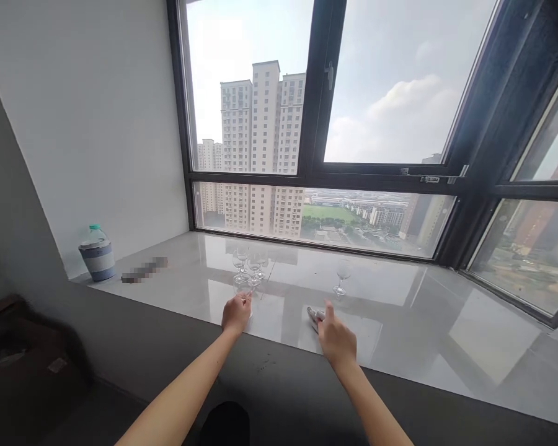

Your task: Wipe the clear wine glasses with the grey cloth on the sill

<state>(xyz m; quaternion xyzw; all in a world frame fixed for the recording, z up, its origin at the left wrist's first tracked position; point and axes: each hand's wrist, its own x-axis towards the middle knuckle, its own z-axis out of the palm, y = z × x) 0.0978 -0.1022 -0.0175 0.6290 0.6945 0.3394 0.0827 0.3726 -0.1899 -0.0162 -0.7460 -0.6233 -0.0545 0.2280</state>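
Observation:
My left hand [236,311] reaches onto the glossy window ledge [400,322] and curls around the nearest clear wine glass [242,287]. Just behind it stand more wine glasses [252,261] in a tight group. My right hand [335,337] rests near the ledge's front edge, fingers closed on a small whitish folded cloth [313,316]. One more wine glass [342,275] stands alone, upright, a little beyond my right hand.
A water jug in a striped blue-grey sleeve [97,254] stands at the ledge's far left against the white wall. A small blurred object [145,271] lies near it. Large dark-framed windows [316,173] close off the back.

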